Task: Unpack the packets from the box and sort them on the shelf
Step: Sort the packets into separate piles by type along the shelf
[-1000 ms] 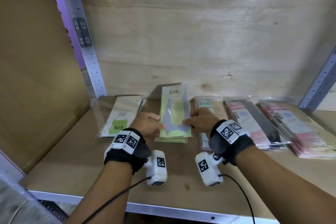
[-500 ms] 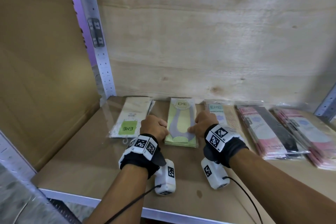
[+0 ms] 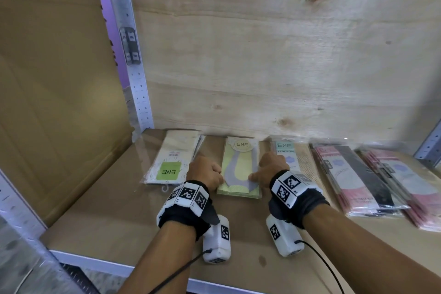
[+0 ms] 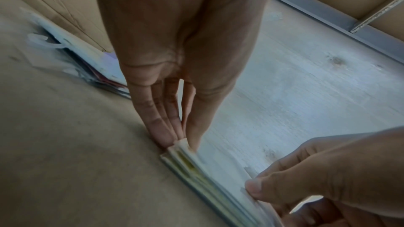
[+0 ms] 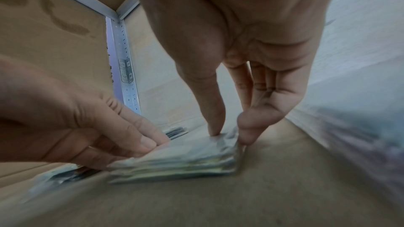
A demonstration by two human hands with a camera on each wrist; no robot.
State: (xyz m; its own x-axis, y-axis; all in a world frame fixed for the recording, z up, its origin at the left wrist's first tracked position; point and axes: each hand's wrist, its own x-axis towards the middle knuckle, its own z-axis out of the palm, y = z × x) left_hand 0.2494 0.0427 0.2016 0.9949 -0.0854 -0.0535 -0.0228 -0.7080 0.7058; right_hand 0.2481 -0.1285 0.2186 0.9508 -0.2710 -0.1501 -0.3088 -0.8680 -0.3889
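Observation:
A stack of yellow-green packets (image 3: 241,169) with a grey sock picture lies flat on the wooden shelf (image 3: 114,212), its far end near the back wall. My left hand (image 3: 220,178) pinches the stack's near left edge. In the left wrist view the thumb sits on top of the stack (image 4: 188,160) and the fingers (image 4: 161,134) press against its side. My right hand (image 3: 254,178) pinches the near right corner. The right wrist view shows its thumb on top of the stack (image 5: 179,160) and the fingers (image 5: 251,130) down beside it.
A pale packet pile with a green label (image 3: 171,162) lies left of the stack. To its right are a teal-labelled packet (image 3: 290,157), pink-and-black packets (image 3: 353,179) and pink packets (image 3: 410,186). A metal upright (image 3: 133,67) and cardboard wall (image 3: 59,102) close the left side.
The top packet, whose far end stood raised one second ago, now lies flat on the stack. Both hands have stayed at its near corners.

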